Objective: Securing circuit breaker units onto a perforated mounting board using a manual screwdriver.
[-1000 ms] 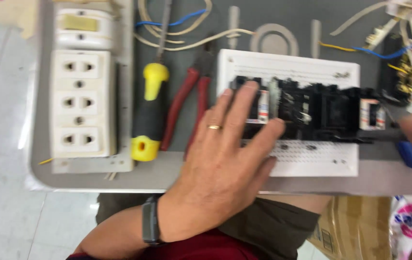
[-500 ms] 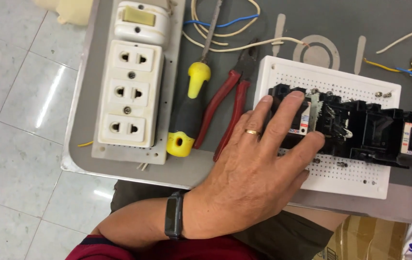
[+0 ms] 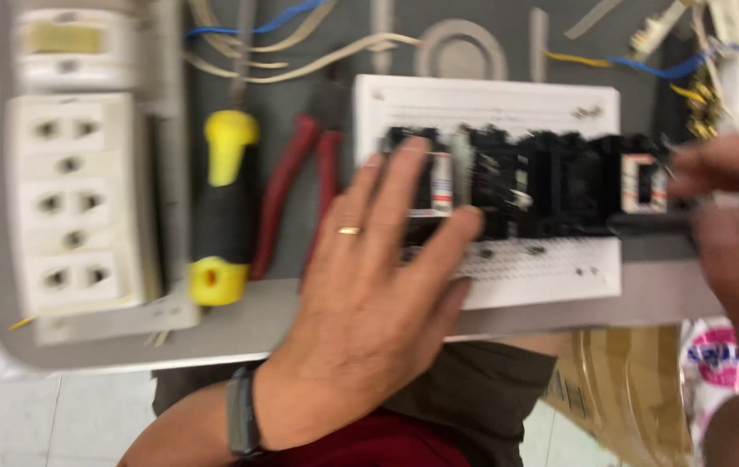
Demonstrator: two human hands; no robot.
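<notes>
Head view, my left hand (image 3: 369, 294): it lies flat with the fingers spread, pressing on the left end of the row of black breakers (image 3: 542, 186); the grip closes on nothing.
Head view, my right hand (image 3: 724, 225): at the right edge and blurred, its grip pinched shut on a dark tool shaft (image 3: 646, 223) that lies along the breakers' lower edge.
Head view, breakers: they sit in a row across the white perforated panel (image 3: 490, 108), near the front edge of the grey table (image 3: 214, 333).
Head view, left of the panel: red-handled pliers (image 3: 287, 186), then a yellow-and-black screwdriver (image 3: 221, 203), then a cream socket strip (image 3: 71, 199).
Head view, back of the table: loose blue and cream wires (image 3: 300, 52).
</notes>
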